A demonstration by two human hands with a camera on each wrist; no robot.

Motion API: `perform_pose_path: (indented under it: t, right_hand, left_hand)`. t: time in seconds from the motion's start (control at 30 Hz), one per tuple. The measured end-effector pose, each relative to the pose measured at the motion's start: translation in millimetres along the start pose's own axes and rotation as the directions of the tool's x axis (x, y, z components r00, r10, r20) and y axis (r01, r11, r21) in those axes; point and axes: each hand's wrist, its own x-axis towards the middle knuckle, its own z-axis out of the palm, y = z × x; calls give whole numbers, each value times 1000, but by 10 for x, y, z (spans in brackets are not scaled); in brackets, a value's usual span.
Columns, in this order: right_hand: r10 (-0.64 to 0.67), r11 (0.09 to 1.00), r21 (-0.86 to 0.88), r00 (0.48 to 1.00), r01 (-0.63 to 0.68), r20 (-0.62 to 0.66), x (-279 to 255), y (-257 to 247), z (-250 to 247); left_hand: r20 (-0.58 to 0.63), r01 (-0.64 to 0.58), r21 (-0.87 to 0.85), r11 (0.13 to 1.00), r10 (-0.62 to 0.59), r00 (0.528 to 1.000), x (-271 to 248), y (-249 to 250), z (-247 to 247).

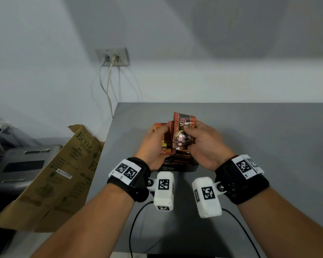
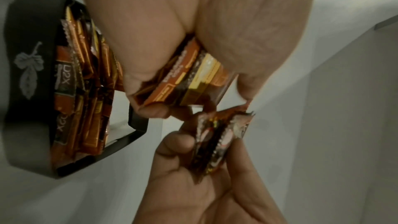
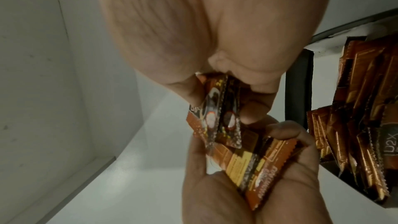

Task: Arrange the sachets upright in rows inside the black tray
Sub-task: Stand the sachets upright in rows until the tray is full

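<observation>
The sachets (image 1: 184,131) are thin foil packets, brown and orange, with crimped, saw-toothed ends; I judge them very light, limp across the middle, slick on the faces and stiffer only along the sealed edges. The right hand (image 1: 203,144) pinches a small stack of them upright between thumb and curled fingers, gripping the flat faces about halfway up, which looks the sound place to hold: the glossy film would likely slide if taken by one corner. Just beside that grip, touching it, the left hand (image 1: 153,144) curls round a second bundle (image 2: 193,76), printed backs outward, thumb across the front. Directly below both grips sits the black tray (image 2: 28,77), a leaf motif on its wall, with a row of sachets (image 2: 86,91) already standing on edge inside, leaning a little. Beyond the tray lies the grey table (image 1: 250,131), and off past the left wrist a cardboard box (image 1: 63,174)
</observation>
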Motion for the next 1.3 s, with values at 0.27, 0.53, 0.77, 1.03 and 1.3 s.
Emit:
perform_pose_path:
  t: [0.27, 0.53, 0.77, 1.03, 1.3]
  right_hand:
    - [16, 996, 87, 1000, -14, -26, -33, -95, -53]
    - [25, 990, 136, 999, -19, -36, -38, -136, -197]
    - [34, 993, -113, 994, -47, -108, 65, -13, -75]
    - [-22, 998, 50, 998, 25, -65, 32, -112, -259]
    - [49, 999, 7, 999, -49, -14, 38, 110, -135]
  left_hand:
    - [79, 94, -163, 982, -82, 993, 25, -5, -90]
    - [-170, -113, 11, 994, 113, 979, 54, -38, -60]
    - [-50, -195, 111, 974, 202, 978, 15, -76, 48]
    - [13, -87, -187, 978, 92, 996, 41, -22, -99]
    - [-99, -258, -4, 966, 257, 961, 89, -74, -45]
